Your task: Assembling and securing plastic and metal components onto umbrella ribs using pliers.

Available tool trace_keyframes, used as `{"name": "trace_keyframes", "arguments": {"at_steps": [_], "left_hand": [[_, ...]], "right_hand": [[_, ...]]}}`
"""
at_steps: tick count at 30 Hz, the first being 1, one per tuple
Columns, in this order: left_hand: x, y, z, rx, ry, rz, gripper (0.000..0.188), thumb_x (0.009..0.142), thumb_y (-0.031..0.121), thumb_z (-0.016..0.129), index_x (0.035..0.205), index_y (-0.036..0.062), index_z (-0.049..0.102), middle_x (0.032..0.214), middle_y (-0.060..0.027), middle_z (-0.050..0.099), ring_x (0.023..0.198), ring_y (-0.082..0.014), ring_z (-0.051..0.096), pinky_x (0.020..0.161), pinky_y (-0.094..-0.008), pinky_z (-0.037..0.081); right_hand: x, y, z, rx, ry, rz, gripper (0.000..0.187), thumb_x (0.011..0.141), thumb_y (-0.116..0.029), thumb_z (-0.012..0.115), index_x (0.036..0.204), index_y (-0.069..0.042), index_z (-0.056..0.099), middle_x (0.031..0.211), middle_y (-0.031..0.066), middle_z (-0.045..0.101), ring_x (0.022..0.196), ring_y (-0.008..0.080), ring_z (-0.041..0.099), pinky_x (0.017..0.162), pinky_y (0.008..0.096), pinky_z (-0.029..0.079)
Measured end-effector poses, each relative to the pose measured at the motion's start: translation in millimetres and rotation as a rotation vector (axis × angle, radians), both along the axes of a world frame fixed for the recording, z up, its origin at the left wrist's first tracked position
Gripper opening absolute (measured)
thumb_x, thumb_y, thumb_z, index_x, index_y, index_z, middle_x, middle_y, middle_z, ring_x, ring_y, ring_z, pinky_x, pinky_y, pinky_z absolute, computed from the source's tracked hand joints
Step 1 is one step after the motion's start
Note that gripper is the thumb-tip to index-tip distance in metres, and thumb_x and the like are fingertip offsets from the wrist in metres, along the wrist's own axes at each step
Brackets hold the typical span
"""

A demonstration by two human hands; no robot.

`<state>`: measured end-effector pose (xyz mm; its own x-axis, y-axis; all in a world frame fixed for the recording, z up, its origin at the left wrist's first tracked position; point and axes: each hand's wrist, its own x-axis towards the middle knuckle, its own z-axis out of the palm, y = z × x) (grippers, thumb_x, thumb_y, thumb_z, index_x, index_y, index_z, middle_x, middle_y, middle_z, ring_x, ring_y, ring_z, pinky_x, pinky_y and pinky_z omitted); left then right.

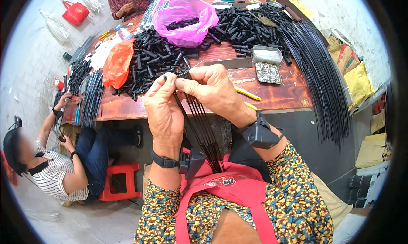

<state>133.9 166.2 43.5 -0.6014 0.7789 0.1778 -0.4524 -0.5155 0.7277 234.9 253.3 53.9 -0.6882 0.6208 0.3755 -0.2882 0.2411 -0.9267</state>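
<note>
My left hand [163, 110] is closed, thumb and fingertips pinching a thin black rod near its top. A bundle of long thin black rods [204, 131] slants down from between my hands to my red apron [225, 176]. My right hand [219, 93] is closed in a pinch, its fingertips against those of my left hand; what they grip is too small to make out. A fine pale strand [196, 65] sticks up beside the right fingers. Yellow-handled pliers [247, 94] show behind my right wrist; I cannot tell whether they touch the hand.
On the wooden table [280, 89] lie heaped black tubular parts [153, 57], a pink bag [185, 21], an orange bag [118, 63], a tin of small bits [267, 73] and long black rods [318, 78]. A seated co-worker [63, 167] is at left, another person [127, 4] across.
</note>
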Motion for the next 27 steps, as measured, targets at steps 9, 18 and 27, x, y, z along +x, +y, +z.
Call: {"name": "trace_keyframes", "arguments": {"at_steps": [9,18,27], "left_hand": [[-0.3,-0.9,-0.4,-0.013,-0.014,0.012,0.009,0.09,0.008,0.061,0.093,0.0003,0.063,0.083,-0.0013,0.061,0.07,-0.0096,0.054,0.064,-0.0232,0.041],[-7.5,1.6,-4.7,0.062,0.039,-0.062,0.008,0.09,0.008,0.062,0.092,0.0,0.063,0.083,-0.0016,0.062,0.072,-0.0099,0.055,0.066,-0.0239,0.042],[2.6,1.4,0.4,-0.103,0.087,0.007,0.02,0.094,0.012,0.059,0.106,-0.0021,0.066,0.092,-0.0029,0.066,0.076,-0.0079,0.058,0.065,-0.0214,0.045]], "right_hand": [[2.6,7.2,-6.0,0.043,0.012,0.055,0.024,0.086,-0.016,0.067,0.067,0.0,0.065,0.06,0.0022,0.062,0.056,0.0034,0.052,0.048,0.0242,0.039],[1.7,32.0,-2.2,-0.101,-0.031,0.395,0.021,0.088,-0.021,0.068,0.083,0.0,0.07,0.074,0.0035,0.068,0.065,0.0066,0.06,0.057,0.0199,0.045],[2.4,3.9,3.7,-0.184,0.095,0.147,0.011,0.088,-0.004,0.062,0.093,0.005,0.068,0.078,0.0032,0.067,0.068,0.0068,0.061,0.057,0.0237,0.051]]}}
